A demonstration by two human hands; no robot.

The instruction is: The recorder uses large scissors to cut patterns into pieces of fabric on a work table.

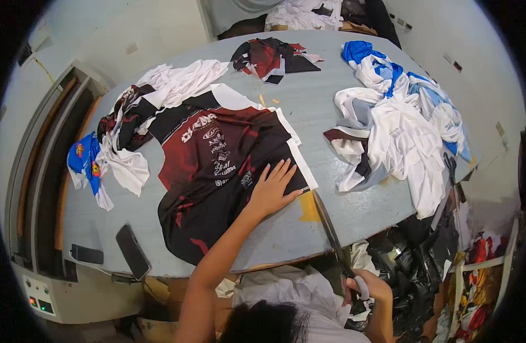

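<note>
A black and dark red printed fabric panel (pixel 208 154) with white edges lies spread on the grey table. My left hand (pixel 272 188) rests flat on its lower right corner, fingers spread, beside a white edge strip (pixel 302 163). At the table's near edge my right hand (pixel 377 290) is closed around the handles of long scissors (pixel 330 223). Their blades point away from me, and the tips reach the panel's white corner. Whether the tips touch the cloth I cannot tell.
The grey table (pixel 306 128) also bears white and blue cloth (pixel 400 131) at right, dark red scraps (pixel 271 57) at the back and white cloth (pixel 188 80) at left. Two phones (pixel 132 251) lie near left. Dark scraps (pixel 403 257) are heaped below the right edge.
</note>
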